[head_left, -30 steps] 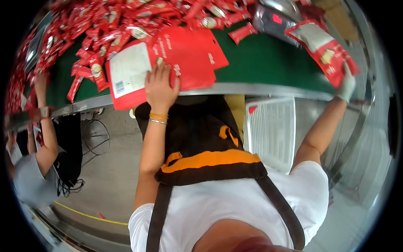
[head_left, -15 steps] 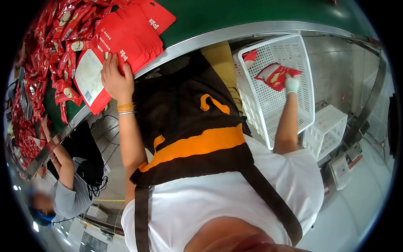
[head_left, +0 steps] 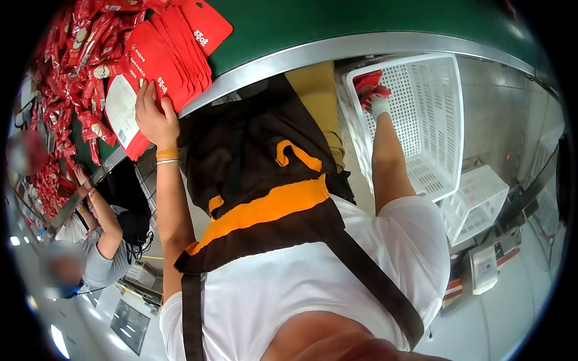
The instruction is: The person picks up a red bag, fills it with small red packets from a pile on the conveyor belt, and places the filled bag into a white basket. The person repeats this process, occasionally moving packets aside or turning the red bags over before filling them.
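My left hand (head_left: 158,120) lies with its fingers stretched out on a fanned stack of flat red printed pouches (head_left: 165,54) at the edge of the green table. Beside and partly under its fingers is a pouch with a white back panel (head_left: 123,108) and a barcode. My right hand (head_left: 380,107), in a white glove, reaches into a white plastic basket (head_left: 454,129). Its fingers are closed on a red pouch (head_left: 380,92) at the basket's far left corner. Another red pouch (head_left: 367,79) lies against it there; their overlap is hard to separate.
A heap of small red packets (head_left: 78,66) covers the left of the green table (head_left: 337,15), which has a metal edge (head_left: 289,58). A second white basket (head_left: 475,201) stands behind the first. Another person (head_left: 105,253) works at the lower left.
My right hand has carried the red pouch from the basket's middle to its far left corner. My left hand stays on the stack, while the whole view has shifted slightly.
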`<state>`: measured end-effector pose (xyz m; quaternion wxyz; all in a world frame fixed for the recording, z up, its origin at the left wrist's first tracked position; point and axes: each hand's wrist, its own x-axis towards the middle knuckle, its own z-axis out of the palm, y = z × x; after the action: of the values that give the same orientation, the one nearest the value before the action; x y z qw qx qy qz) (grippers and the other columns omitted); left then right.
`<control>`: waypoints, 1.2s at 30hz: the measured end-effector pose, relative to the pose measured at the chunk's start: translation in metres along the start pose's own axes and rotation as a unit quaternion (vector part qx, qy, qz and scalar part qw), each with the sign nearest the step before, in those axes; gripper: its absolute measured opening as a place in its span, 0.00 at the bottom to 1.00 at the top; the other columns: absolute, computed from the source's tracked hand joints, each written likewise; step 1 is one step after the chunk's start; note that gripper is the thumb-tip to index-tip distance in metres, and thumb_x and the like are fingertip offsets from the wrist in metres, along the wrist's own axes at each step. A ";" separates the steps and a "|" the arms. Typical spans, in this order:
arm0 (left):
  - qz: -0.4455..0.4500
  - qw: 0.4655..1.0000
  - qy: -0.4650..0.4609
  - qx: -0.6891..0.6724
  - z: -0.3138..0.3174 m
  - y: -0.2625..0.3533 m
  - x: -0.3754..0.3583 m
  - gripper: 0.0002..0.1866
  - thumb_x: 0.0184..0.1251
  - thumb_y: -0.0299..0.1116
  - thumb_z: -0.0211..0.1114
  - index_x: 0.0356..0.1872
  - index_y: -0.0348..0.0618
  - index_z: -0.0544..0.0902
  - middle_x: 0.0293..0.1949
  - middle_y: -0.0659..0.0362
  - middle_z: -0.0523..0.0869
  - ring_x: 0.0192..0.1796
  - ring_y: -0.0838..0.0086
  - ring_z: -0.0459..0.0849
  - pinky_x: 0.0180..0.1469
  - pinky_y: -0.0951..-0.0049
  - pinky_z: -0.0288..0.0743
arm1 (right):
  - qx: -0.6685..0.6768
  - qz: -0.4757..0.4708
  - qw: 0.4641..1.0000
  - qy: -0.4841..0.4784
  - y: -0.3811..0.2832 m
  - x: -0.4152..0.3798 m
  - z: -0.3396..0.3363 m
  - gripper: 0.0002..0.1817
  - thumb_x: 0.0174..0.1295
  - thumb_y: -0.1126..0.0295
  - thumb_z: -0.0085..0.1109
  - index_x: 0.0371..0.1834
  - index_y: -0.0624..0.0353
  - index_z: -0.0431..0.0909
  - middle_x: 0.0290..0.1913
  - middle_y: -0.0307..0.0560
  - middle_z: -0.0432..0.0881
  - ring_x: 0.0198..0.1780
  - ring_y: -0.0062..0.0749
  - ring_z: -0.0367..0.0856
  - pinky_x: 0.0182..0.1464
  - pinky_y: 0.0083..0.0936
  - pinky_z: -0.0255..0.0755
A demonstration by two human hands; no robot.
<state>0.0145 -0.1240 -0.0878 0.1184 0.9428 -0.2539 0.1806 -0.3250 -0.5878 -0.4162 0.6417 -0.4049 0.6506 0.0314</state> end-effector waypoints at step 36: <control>-0.155 0.915 0.294 -0.229 -0.121 -0.043 -0.093 0.17 0.59 0.25 0.66 0.51 0.40 0.83 0.56 0.50 0.82 0.58 0.54 0.80 0.61 0.60 0.73 | -0.151 -0.813 0.440 -0.350 -0.212 -0.563 0.255 0.18 0.51 0.82 0.64 0.48 0.68 0.78 0.45 0.54 0.80 0.48 0.41 0.78 0.54 0.32 0.72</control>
<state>-0.0720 -0.0094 -0.0211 0.4267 0.8216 -0.0930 0.3664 -0.0833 -0.3127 0.1252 0.4744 -0.7932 -0.2723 -0.2678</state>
